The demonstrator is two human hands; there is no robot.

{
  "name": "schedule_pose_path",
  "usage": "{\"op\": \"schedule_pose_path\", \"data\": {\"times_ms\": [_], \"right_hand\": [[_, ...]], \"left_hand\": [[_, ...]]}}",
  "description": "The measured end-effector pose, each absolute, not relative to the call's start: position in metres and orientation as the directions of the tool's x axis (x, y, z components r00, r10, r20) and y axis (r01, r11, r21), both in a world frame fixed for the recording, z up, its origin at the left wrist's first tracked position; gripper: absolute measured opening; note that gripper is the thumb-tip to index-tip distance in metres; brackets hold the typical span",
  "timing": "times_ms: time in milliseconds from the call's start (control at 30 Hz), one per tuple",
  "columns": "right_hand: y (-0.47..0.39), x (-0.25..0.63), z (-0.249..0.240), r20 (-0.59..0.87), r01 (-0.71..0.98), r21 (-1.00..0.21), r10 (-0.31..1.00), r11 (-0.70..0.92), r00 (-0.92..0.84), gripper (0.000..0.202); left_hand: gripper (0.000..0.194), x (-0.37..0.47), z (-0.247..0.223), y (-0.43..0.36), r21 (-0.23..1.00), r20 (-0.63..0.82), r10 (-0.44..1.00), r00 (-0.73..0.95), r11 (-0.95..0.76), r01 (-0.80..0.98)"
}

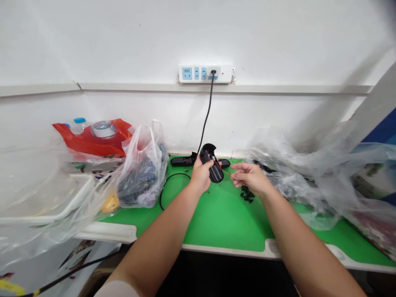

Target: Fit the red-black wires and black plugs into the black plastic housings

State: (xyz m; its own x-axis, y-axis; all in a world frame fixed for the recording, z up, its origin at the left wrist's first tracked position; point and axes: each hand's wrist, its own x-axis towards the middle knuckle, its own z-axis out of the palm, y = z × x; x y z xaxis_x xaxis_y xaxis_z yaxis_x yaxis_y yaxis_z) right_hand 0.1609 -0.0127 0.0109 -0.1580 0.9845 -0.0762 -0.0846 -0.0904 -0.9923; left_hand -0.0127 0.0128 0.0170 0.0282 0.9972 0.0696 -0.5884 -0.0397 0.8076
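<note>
My left hand is closed around a black plastic housing, its thumb over the front edge. The housing has a rounded, notched upper end, and small parts and thin wires show inside. A thin reddish wire runs from it to my right hand, where thumb and forefinger pinch its end. Behind the housing, more black plastic parts lie on the green tabletop. A pile of small black pieces sits just below my right hand.
A black cable hangs from the power strip on the wall and reaches down behind my left hand. Plastic bags with goods crowd the left side, beside a red bag. Clear plastic bags cover the right.
</note>
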Motion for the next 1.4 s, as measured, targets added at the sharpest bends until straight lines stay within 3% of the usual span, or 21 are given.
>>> {"op": "schedule_pose_path", "data": {"times_ms": [100, 200, 333, 400, 733, 933, 1033, 1133, 1233, 1300, 1400], "right_hand": [[-0.009, 0.167, 0.011, -0.051, -0.083, -0.994, 0.986, -0.065, -0.156, 0.042], [-0.004, 0.170, 0.010, -0.011, -0.220, -0.975, 0.999, -0.019, -0.037, 0.037], [-0.003, 0.165, 0.010, 0.039, -0.385, -0.920, 0.964, -0.068, -0.263, 0.041], [-0.004, 0.162, 0.011, 0.061, -0.405, -0.912, 0.949, -0.073, -0.308, 0.043], [-0.005, 0.165, 0.013, 0.137, -0.483, -0.876, 0.967, 0.016, -0.216, 0.038], [0.001, 0.165, 0.011, 0.124, -0.540, -0.834, 0.992, 0.111, 0.011, 0.026], [0.006, 0.168, 0.007, 0.102, -0.376, -0.913, 0.981, 0.159, 0.167, 0.022], [0.013, 0.176, 0.001, 0.145, 0.103, -0.987, 0.971, 0.127, 0.191, 0.018], [0.017, 0.189, -0.006, 0.181, 0.654, -0.746, 0.983, 0.124, 0.020, 0.016], [0.019, 0.197, -0.010, 0.138, 0.794, -0.584, 0.985, 0.168, -0.106, 0.018], [0.021, 0.202, -0.013, 0.075, 0.865, -0.475, 0.987, 0.160, -0.141, 0.019]], "left_hand": [[0.036, -0.015, 0.019, 0.009, 0.849, -0.029, 0.984, 0.174, 0.116, -0.516], [0.029, -0.012, 0.020, 0.000, 0.868, -0.118, 0.886, 0.448, 0.311, -0.386], [0.028, 0.000, 0.016, -0.011, 0.852, -0.144, 0.747, 0.649, 0.427, -0.302], [0.029, 0.004, 0.013, -0.014, 0.837, -0.133, 0.739, 0.660, 0.441, -0.325], [0.047, 0.006, 0.015, -0.021, 0.814, -0.067, 0.743, 0.666, 0.427, -0.394], [0.057, 0.006, 0.015, -0.016, 0.853, 0.005, 0.866, 0.500, 0.257, -0.454], [0.059, 0.003, 0.016, -0.010, 0.865, 0.051, 0.917, 0.395, 0.157, -0.477], [0.053, 0.001, 0.017, -0.005, 0.857, 0.043, 0.949, 0.312, 0.125, -0.499], [0.044, -0.002, 0.016, -0.001, 0.856, -0.005, 0.963, 0.270, 0.143, -0.497], [0.039, -0.003, 0.014, 0.002, 0.857, -0.043, 0.964, 0.263, 0.171, -0.486], [0.034, -0.004, 0.011, 0.004, 0.855, -0.089, 0.958, 0.274, 0.215, -0.473]]}}
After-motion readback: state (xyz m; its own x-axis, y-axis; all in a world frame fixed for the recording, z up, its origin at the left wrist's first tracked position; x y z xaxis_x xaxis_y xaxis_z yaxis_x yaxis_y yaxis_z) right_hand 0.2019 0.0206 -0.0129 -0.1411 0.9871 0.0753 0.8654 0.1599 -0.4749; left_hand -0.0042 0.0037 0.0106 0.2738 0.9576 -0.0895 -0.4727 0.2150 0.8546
